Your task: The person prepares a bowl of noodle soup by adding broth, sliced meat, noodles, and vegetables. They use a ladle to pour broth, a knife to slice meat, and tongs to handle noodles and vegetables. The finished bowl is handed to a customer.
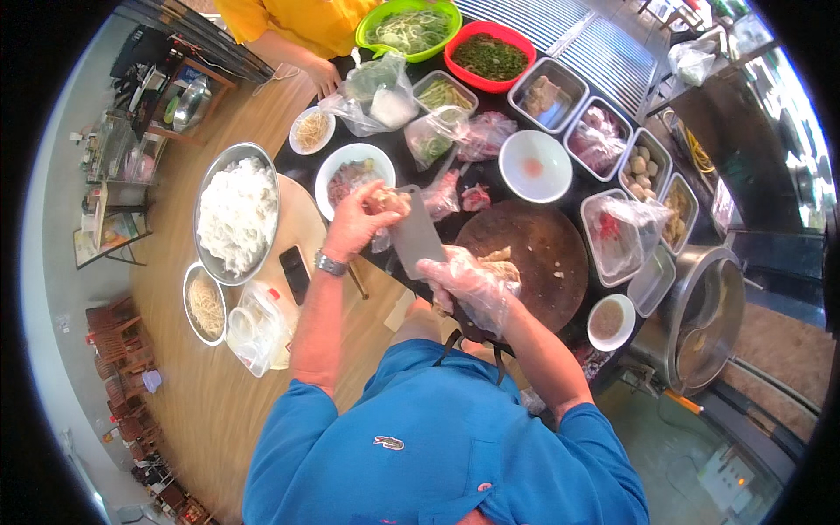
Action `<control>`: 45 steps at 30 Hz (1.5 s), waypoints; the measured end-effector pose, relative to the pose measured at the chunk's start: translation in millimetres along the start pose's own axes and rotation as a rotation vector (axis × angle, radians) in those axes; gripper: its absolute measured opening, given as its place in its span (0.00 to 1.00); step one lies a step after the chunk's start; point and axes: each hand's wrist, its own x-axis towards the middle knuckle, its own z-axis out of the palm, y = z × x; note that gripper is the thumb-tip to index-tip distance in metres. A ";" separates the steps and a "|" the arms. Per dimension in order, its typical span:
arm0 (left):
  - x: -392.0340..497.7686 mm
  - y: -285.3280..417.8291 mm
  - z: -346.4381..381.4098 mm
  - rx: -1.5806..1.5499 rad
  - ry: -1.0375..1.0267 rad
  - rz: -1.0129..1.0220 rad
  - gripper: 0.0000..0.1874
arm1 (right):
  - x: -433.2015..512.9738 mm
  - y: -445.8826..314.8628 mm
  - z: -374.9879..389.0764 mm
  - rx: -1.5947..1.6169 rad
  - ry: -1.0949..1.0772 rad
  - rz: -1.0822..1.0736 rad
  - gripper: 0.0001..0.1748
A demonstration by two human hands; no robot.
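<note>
Wrapped in a thin clear plastic glove, my right hand point(469, 282) grips a cleaver point(418, 233) whose broad grey blade points away from me. My left hand point(359, 220), bare and with a metal watch on the wrist, holds pale pieces of cooked meat point(388, 199) at the blade's far end. Just beyond the left hand is a white bowl point(328, 164) with sliced meat in it. A round wooden chopping block point(551, 262) lies to the right, bearing more pale meat point(502, 262), partly hidden by my right hand.
White noodles fill a metal basin point(236, 210) at left, near a phone point(294, 274). Beyond the block is a white bowl point(535, 165). Metal trays point(548, 95) line the right side, with a large steel pot point(709, 321) closer. Another person's hand point(323, 75) rests at the table's far edge.
</note>
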 end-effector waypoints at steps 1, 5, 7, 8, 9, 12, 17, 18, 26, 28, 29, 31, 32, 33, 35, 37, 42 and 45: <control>10.3 -7.4 -22.6 -0.049 0.028 -0.024 0.40 | 23.1 -5.1 11.3 -0.006 -0.021 0.026 0.14; 60.6 -49.3 -76.4 0.392 0.034 0.052 0.29 | 92.6 -21.3 44.5 0.009 0.114 0.139 0.07; 82.5 -66.1 -88.7 0.789 -0.032 -0.003 0.20 | 104.1 -29.9 50.8 -0.108 0.177 0.162 0.08; 88.2 -73.0 -92.1 0.817 -0.029 0.049 0.19 | 105.0 -34.2 52.6 -0.150 0.208 0.190 0.09; 92.2 -78.6 -93.0 0.851 -0.023 0.107 0.18 | 103.1 -38.4 53.4 -0.188 0.236 0.218 0.10; 89.6 -86.7 -99.6 0.740 0.077 0.163 0.17 | 88.6 -48.6 56.6 -0.166 0.305 0.231 0.13; 93.4 -87.5 -113.4 0.577 0.141 0.077 0.19 | 65.0 -60.5 61.9 -0.107 0.339 0.249 0.11; 97.4 -88.2 -115.6 0.590 0.165 0.111 0.21 | 62.3 -61.3 62.5 -0.121 0.341 0.234 0.11; 118.9 -86.1 -104.0 0.835 0.168 0.317 0.21 | 25.9 -54.0 58.5 -0.047 0.435 0.194 0.12; 108.3 -81.4 -99.0 0.929 0.336 0.447 0.17 | 10.4 -53.8 54.8 -0.067 0.469 0.183 0.12; 102.7 -79.2 -96.2 0.914 0.270 0.408 0.17 | 1.3 -54.5 51.8 -0.097 0.479 0.170 0.12; 91.3 -77.3 -90.9 0.879 0.157 0.368 0.16 | -17.0 -54.2 47.1 -0.093 0.531 0.140 0.12; 86.0 -78.3 -84.2 0.913 0.146 0.385 0.15 | -25.7 -53.2 45.4 -0.061 0.574 0.123 0.11; 81.5 -79.7 -80.6 0.955 0.110 0.387 0.14 | -33.8 -51.9 43.3 -0.008 0.603 0.104 0.11; 79.1 -83.3 -74.3 1.018 0.054 0.428 0.14 | -47.0 -48.5 38.6 -0.003 0.703 0.118 0.09; 80.8 -87.0 -70.3 1.036 0.069 0.477 0.12 | -56.8 -44.4 34.2 0.019 0.787 0.130 0.08; 78.2 -92.1 -70.1 0.898 0.037 0.510 0.07 | -72.7 -36.2 30.1 0.007 0.817 0.156 0.07; 81.4 -92.6 -73.4 0.581 -0.008 0.138 0.05 | -79.3 -34.3 32.2 0.013 0.834 0.162 0.06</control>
